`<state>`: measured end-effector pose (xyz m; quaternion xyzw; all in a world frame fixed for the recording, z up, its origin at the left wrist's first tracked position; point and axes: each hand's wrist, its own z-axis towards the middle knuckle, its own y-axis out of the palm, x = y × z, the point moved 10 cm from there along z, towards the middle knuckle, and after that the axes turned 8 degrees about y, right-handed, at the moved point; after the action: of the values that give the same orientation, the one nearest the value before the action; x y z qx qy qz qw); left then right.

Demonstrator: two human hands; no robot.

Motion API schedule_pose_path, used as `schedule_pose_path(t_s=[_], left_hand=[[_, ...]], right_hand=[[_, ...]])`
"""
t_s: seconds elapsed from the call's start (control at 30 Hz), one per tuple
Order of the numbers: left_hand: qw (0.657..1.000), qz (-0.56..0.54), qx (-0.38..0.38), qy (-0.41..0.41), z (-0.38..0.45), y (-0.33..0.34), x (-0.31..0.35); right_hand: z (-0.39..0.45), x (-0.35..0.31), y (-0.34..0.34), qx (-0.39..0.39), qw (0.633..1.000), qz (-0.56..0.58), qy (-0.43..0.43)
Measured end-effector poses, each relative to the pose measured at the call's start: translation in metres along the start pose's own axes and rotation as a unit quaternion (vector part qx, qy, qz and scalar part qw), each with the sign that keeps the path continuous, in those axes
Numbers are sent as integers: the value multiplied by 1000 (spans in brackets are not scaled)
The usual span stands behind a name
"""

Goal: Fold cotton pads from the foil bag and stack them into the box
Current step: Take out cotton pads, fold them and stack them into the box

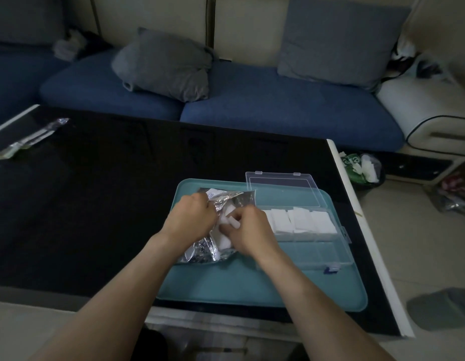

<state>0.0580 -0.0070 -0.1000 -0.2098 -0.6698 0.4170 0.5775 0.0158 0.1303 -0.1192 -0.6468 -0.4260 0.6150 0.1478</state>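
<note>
A crumpled silver foil bag (204,252) lies on the left half of a teal tray (226,287). My left hand (191,217) grips the bag's upper edge. My right hand (248,229) pinches a white cotton pad (230,220) over the bag's mouth; more white pads show beneath it. To the right stands a clear plastic box (312,252) with its lid (281,187) swung open behind it. Folded white pads (301,221) fill the box's back row. Its front compartments look empty.
The tray sits near the right end of a black glossy table (96,191) with a white edge. A foil wrapper (31,139) lies at the table's far left. A blue sofa with grey cushions stands behind. A waste bin (363,168) holding white scraps sits on the floor to the right.
</note>
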Motion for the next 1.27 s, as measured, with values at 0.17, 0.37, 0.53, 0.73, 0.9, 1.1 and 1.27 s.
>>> schedule_pose_path(t_s=[0.17,0.37,0.53,0.73,0.9,1.1,1.27], left_hand=[[997,64,37,2,-3,-11,3],[993,105,60,-5,-6,-18,7],[992,93,86,26,-7,-22,17],[992,71,32,95,-4,-5,30],[995,76,33,46,-3,-6,16],[994,79,41,61,0,-6,18],[991,122,9,54,3,4,13]], right_hand=[[5,12,-16,-12,993,98,63],[-4,20,-25,-16,978,183,101],[-2,25,-26,2,974,197,114],[-1,11,-1,-88,986,131,52],[-3,-3,-14,38,999,-4,-28],[-6,-5,-22,58,998,22,-18],[1,8,-21,15,997,78,18]])
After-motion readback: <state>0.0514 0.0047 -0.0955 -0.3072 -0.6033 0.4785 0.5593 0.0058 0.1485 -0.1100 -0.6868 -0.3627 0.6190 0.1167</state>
